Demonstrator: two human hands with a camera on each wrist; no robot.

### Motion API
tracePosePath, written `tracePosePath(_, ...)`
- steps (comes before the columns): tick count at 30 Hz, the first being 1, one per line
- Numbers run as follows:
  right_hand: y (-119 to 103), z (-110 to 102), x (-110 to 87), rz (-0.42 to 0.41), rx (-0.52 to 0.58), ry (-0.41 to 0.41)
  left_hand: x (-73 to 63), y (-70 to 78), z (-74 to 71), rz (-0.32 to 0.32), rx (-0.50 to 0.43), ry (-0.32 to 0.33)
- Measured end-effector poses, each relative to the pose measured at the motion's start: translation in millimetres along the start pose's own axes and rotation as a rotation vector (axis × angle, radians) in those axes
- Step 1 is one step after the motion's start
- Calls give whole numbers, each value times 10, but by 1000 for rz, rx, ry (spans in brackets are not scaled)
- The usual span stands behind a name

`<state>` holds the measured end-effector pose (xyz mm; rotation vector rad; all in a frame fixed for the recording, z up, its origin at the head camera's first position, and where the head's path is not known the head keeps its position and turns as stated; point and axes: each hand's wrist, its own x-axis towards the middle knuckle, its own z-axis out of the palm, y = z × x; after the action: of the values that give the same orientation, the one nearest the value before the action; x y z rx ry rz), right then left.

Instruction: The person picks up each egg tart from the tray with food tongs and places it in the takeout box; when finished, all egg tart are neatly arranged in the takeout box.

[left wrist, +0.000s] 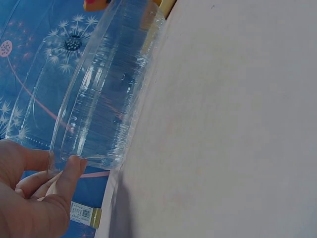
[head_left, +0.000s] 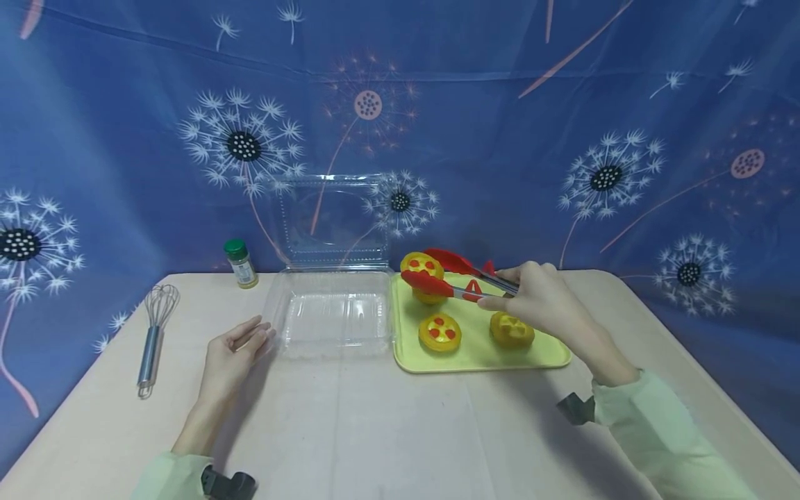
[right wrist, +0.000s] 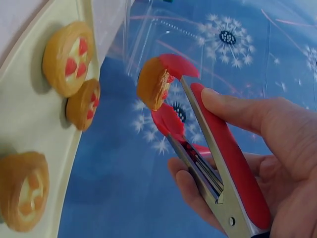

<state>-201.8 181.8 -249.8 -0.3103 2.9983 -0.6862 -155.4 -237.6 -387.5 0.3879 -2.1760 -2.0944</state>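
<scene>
My right hand (head_left: 542, 295) grips red-and-metal tongs (right wrist: 230, 163). Between the red tong tips is an egg tart (right wrist: 152, 83) with red pieces on top, raised over the back left of a yellow tray (head_left: 475, 361). Three more tarts sit on that tray: a red-dotted one (head_left: 440, 332) at the front, another red-dotted one (right wrist: 83, 105) behind it, partly covered by the tongs in the head view, and a tart with yellow chunks (head_left: 512, 330) at the right. My left hand (head_left: 232, 357) pinches the left rim of a clear plastic box (left wrist: 99, 109) between thumb and fingers.
The box's clear lid (head_left: 334, 222) stands upright against the blue dandelion-print curtain (head_left: 487, 139). A green-capped jar (head_left: 241, 265) stands behind my left hand, and a whisk (head_left: 153, 340) lies at the far left of the pale table (head_left: 400, 430). The tray adjoins the box's right side.
</scene>
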Motion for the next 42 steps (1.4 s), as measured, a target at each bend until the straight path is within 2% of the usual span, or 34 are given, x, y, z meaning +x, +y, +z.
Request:
tracePosePath(17, -266, 369, 131, -134, 57, -27, -11, 24, 9, 10, 3, -1)
tracePosePath(24, -397, 501, 173, -128, 117, -51, -23, 26, -1, 7, -8, -11)
tracePosePath(42, -714, 762, 301, -157, 74, -129, -36, 27, 8, 13, -23, -3)
